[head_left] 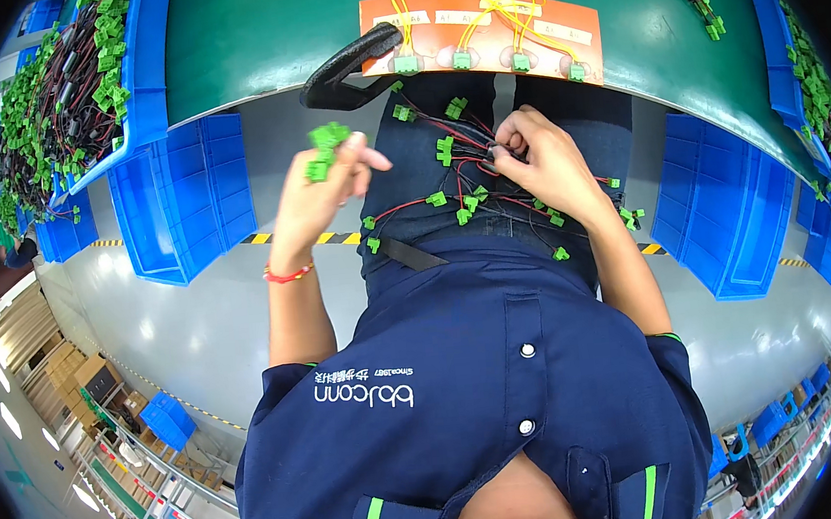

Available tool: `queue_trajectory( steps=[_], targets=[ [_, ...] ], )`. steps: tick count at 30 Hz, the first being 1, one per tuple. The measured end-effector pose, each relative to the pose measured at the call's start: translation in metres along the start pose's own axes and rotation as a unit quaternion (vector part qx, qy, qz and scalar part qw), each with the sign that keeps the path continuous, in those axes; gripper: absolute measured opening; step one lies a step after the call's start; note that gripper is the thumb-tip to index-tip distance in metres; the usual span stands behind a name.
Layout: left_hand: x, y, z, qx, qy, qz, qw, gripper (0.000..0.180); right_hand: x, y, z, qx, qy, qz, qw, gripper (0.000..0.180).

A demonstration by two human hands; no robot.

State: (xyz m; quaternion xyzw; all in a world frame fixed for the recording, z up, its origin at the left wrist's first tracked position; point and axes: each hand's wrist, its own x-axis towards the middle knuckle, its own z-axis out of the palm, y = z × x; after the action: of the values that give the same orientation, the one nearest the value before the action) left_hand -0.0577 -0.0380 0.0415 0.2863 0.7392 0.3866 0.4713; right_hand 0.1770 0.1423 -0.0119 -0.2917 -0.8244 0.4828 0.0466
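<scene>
Head view: wires [465, 136] lie pinched between right fingers [513, 131]; left fingers [374, 159] apparently grip connectors [328, 136].

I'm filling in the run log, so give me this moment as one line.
left hand: holding green connectors | right hand: holding red-black wires | orange board: at green table's edge

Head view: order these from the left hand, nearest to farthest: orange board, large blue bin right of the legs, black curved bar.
1. Black curved bar: just beyond the left hand.
2. Orange board: on the bench, rightward.
3. Large blue bin: far right.
</scene>
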Motion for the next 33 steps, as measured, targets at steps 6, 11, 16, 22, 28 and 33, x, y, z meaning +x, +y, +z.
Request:
queue_trajectory(
  steps=[6,11,16,22,28,33],
  targets=[
    [0.013,-0.008,0.042,-0.069,0.009,0.063,0.996,0.045,-0.018,-0.010,-0.003,0.252,-0.004,0.028,0.967,0.012],
    [0.007,0.013,0.052,-0.159,0.001,0.101,0.982,0.044,-0.025,-0.035,0.005,0.151,0.035,-0.061,0.986,0.017],
    [0.002,0.026,0.070,-0.285,-0.033,0.141,0.947,0.037,-0.015,-0.035,0.000,0.376,-0.119,0.100,0.913,0.034],
    [-0.005,0.034,0.076,-0.271,-0.065,0.147,0.949,0.036,0.003,-0.022,0.024,0.472,-0.204,0.017,0.857,0.032],
    [-0.013,0.030,0.068,-0.273,-0.101,0.126,0.949,0.036,-0.004,-0.026,0.010,0.487,-0.192,0.082,0.848,0.028],
    [-0.019,0.030,0.058,-0.226,-0.263,0.106,0.932,0.037,-0.008,-0.028,0.004,0.480,-0.199,-0.058,0.853,0.016]
  ],
)
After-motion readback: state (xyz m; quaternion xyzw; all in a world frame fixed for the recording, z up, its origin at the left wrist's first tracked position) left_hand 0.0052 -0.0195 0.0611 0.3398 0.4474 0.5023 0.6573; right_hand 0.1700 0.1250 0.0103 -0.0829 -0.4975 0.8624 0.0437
